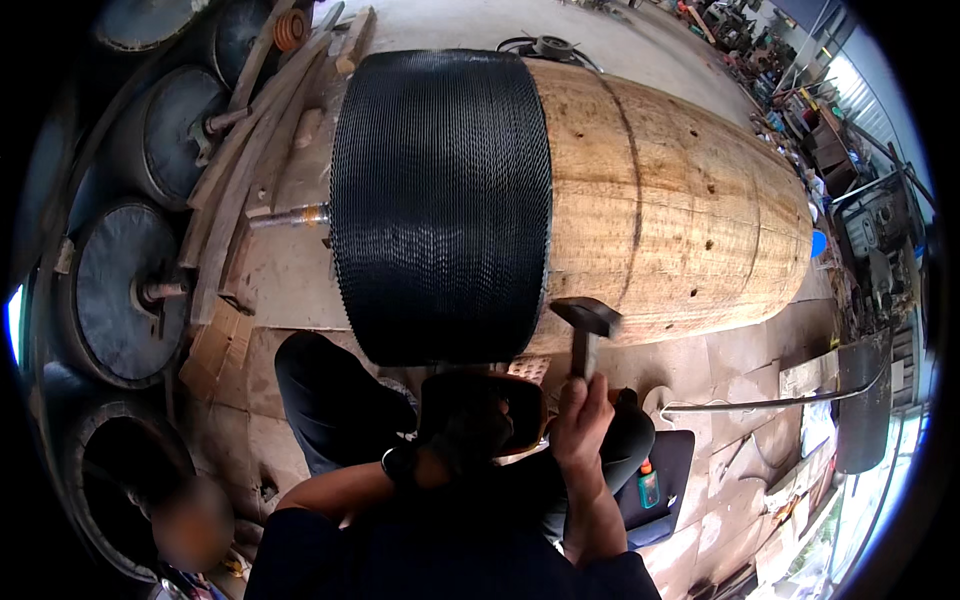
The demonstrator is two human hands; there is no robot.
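My right hand [582,418] grips the wooden handle of a hammer [588,318], its dark metal head raised near the front of a large drum. The right part of this drum is bare pale wood [690,200] with small dark holes and a crack-like line around it. Its left part is wrapped in a black ridged covering [440,200] with a toothed edge. My left hand [478,428], in a dark glove, reaches to an open container [527,415] between my knees. Shadow hides its fingers and anything in them.
A metal shaft [290,217] sticks out from the drum's left end. Wooden beams [262,150] and large grey-faced rollers [130,290] line the left side. A green bottle with an orange cap [648,488] stands on a dark surface by my right leg. Tools and parts crowd the right wall.
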